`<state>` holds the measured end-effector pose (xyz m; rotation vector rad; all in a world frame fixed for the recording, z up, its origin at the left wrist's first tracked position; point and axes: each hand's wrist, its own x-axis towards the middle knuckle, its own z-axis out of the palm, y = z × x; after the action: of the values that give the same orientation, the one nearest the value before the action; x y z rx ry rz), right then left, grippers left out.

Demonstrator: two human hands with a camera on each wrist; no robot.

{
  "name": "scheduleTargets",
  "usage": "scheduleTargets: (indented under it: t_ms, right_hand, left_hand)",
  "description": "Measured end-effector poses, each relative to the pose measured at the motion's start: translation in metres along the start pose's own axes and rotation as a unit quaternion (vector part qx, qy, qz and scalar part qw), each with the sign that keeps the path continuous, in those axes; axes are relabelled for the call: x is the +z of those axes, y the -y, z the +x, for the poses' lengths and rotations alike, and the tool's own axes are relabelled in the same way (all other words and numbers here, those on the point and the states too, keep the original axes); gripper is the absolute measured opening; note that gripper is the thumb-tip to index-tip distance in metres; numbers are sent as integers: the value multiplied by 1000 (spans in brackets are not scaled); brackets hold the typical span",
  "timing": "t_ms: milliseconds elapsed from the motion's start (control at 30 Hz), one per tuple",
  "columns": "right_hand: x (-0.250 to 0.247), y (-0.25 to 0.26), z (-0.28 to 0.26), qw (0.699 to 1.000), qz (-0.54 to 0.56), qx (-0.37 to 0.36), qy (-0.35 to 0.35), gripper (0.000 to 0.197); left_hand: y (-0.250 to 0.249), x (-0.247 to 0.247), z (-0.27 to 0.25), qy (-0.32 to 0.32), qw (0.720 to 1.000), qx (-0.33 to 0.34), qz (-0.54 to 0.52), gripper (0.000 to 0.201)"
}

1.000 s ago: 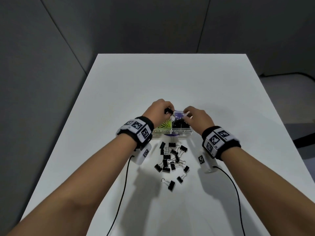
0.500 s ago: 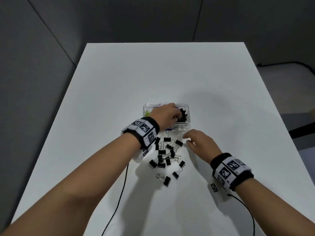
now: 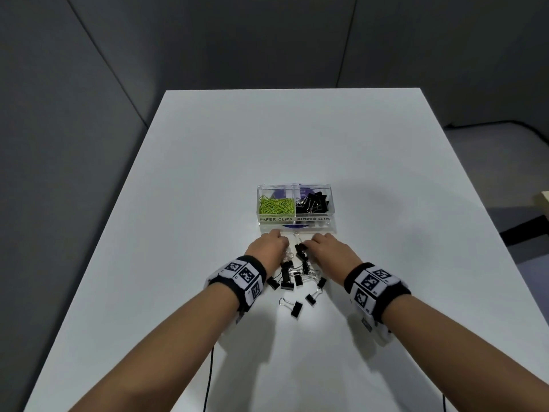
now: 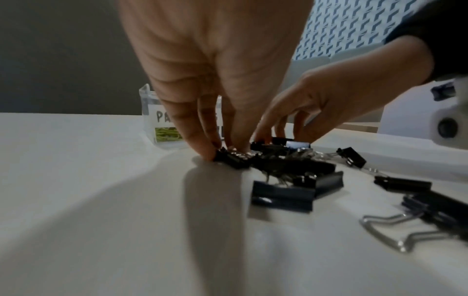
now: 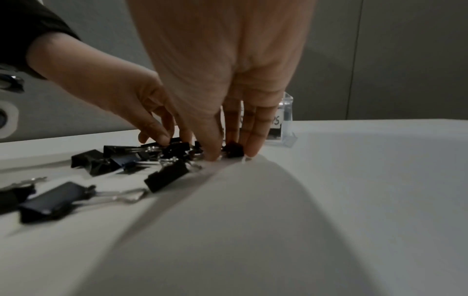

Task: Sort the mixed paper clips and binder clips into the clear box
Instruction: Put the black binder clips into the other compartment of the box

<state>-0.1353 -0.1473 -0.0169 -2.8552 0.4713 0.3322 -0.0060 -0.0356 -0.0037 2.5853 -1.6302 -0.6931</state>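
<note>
Both hands pinch at the clips (image 3: 292, 273) piled just before the box (image 3: 295, 226) — left hand (image 3: 267, 247) and right hand (image 3: 328, 248) each closing on one — tangled wire handles could drag neighbours along.

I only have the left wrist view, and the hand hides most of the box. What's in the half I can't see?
Observer: The head view shows black binder clips in the right half of the clear box, behind a label reading BINDER CLIPS.
Operator: Any green ones loose on the table?
Observer: None shows from the head view. The green paper clips lie in the left half, and the loose pile between the wrists is all black.
Operator: What is the right hand on?
Observer: In the right wrist view the right hand has thumb and fingers either side of one binder clip, at the pile's box end.
</note>
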Motion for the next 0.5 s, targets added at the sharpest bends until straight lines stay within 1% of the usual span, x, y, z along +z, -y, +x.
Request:
scheduleTargets:
  t_ms: [67, 100, 233, 367, 467, 500]
  right_hand:
    - [4, -1, -4, 999, 26, 17, -22, 21]
    - [6, -1, -5, 999, 37, 23, -28, 19]
    - [5, -1, -12, 998, 49, 45, -3, 20]
    - [-1, -3, -19, 996, 48, 69, 22, 14]
    - [-9, -5, -21, 990, 82, 107, 37, 6]
    - [-13, -5, -21, 987, 97, 124, 37, 5]
  left_hand:
    - [4, 1, -1, 11, 998, -29, -60, 31]
    - [6, 1, -1, 14, 996, -38, -80, 31]
    - [9, 2, -5, 11, 993, -45, -112, 26]
    - [11, 2, -11, -1, 995, -28, -91, 24]
    - [11, 3, -12, 20, 998, -6, -51, 29]
    - [10, 3, -12, 25, 999, -1, -37, 28]
